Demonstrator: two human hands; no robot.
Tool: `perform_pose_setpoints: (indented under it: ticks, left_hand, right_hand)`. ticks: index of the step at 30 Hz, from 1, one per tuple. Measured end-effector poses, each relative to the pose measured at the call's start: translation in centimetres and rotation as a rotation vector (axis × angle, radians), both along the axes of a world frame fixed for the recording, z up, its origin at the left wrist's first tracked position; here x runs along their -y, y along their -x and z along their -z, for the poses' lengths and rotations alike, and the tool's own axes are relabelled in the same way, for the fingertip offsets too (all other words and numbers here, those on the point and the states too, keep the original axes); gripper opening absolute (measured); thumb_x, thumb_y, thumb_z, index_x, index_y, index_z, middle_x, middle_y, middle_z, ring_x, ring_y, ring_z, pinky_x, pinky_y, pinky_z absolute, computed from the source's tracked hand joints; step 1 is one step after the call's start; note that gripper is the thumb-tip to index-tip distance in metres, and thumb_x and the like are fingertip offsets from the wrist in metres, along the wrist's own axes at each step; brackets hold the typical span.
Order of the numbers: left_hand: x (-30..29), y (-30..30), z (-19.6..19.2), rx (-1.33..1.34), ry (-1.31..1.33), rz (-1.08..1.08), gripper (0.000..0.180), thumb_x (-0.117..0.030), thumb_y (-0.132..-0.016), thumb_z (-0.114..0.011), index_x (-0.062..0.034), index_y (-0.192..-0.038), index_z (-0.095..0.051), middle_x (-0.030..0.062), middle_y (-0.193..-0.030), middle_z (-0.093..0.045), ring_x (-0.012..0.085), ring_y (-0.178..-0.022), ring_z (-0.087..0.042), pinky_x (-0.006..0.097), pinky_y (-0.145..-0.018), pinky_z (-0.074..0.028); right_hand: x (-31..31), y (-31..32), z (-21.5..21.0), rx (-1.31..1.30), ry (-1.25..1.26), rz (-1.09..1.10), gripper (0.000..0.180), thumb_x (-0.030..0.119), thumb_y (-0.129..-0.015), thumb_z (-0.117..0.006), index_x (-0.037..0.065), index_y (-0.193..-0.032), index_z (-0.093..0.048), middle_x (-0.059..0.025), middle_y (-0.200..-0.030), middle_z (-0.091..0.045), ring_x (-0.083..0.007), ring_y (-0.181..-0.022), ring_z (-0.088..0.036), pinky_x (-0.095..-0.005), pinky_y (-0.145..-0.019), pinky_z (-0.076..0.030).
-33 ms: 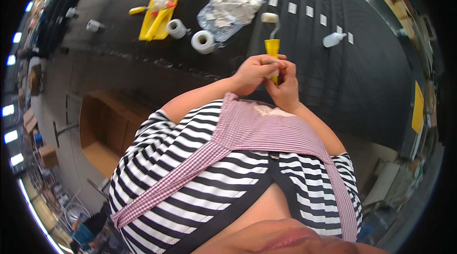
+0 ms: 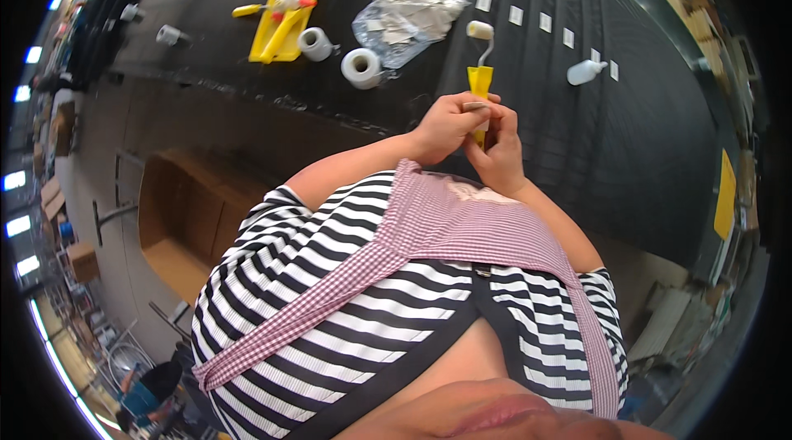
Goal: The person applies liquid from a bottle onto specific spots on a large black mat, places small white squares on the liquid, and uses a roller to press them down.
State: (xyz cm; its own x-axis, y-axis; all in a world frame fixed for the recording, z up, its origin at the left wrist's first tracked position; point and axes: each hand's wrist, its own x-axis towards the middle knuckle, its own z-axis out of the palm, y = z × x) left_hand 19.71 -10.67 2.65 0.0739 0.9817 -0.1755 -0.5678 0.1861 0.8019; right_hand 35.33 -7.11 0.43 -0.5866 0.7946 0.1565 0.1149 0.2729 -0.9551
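A small paint roller (image 2: 480, 77) with a yellow handle, bent wire and whitish roller sleeve stands out in front of me, sleeve pointing away. My right hand (image 2: 501, 151) is closed around the lower part of its handle. Close against it, my left hand (image 2: 445, 125) pinches a small pale flat piece (image 2: 474, 106), like a label, over the handle. The fingers of both hands partly cover the handle's lower end. Beyond the hands, several small white labels (image 2: 545, 23) lie in a slanting row on the black-covered table (image 2: 610, 160). A white squeeze bottle (image 2: 586, 72) lies beside the row.
At the far left is a yellow tray (image 2: 262, 46) holding yellow-handled tools and a white bottle with a red tip. White rolls (image 2: 361, 69) stand near a clear plastic bag (image 2: 410, 11) of whitish pieces. An open cardboard box (image 2: 169, 217) sits below the table, to my left.
The view has shifted slightly, so the table items appear a little farther right. Both hands remain together at the roller handle, and the pale piece shows more plainly in my left fingers.
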Motion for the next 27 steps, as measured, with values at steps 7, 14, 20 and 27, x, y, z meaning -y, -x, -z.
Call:
perform_pose_setpoints:
  ticks: [7, 14, 20, 27]
  left_hand:
    - [2.9, 3.1, -0.5, -0.118, 0.109, -0.166, 0.021, -0.016, -0.102, -0.060, -0.0007, -0.110, -0.070, 0.0116, -0.118, -0.066, 0.0191, -0.103, -0.065, 0.030, -0.095, -0.050]
    - [0.6, 5.9, 0.8, -0.130, 0.057, -0.494, 0.016, -0.010, -0.098, -0.061, 0.0001, -0.109, -0.069, 0.0078, -0.098, -0.070, 0.0158, -0.093, -0.067, 0.028, -0.082, -0.054]
    - [-8.0, 17.0, -0.1, -1.128, 0.435, -0.024, 0.028, -0.011, -0.091, -0.070, 0.0011, -0.116, -0.068, 0.0139, -0.103, -0.071, 0.0186, -0.086, -0.070, 0.030, -0.073, -0.058]
    - [-8.7, 18.1, -1.7, -1.237, 0.507, 0.116, 0.055, -0.011, -0.088, -0.072, -0.0022, -0.140, -0.057, 0.0182, -0.115, -0.070, 0.0229, -0.089, -0.072, 0.031, -0.075, -0.062]
  right_hand:
    - [0.2, 1.1, -1.0, 0.023, 0.308, -0.243, 0.069, -0.002, -0.088, -0.070, 0.005, -0.145, -0.032, -0.0118, -0.111, -0.064, -0.0180, -0.094, -0.068, -0.0295, -0.083, -0.056]
    - [-1.9, 2.4, -0.4, -0.129, 0.602, -0.279, 0.079, -0.004, -0.089, -0.071, 0.006, -0.152, -0.026, -0.0117, -0.111, -0.065, -0.0185, -0.101, -0.068, -0.0322, -0.088, -0.057]
    - [-1.4, 0.0, -1.2, -0.109, 0.625, -0.343, 0.077, -0.001, -0.088, -0.073, 0.005, -0.151, -0.029, -0.0106, -0.110, -0.065, -0.0187, -0.102, -0.066, -0.0344, -0.093, -0.055]
    - [-1.6, 1.8, -1.8, -0.092, 0.680, -0.472, 0.072, 0.002, -0.088, -0.074, 0.003, -0.148, -0.034, -0.0098, -0.110, -0.065, -0.0179, -0.102, -0.065, -0.0328, -0.091, -0.054]
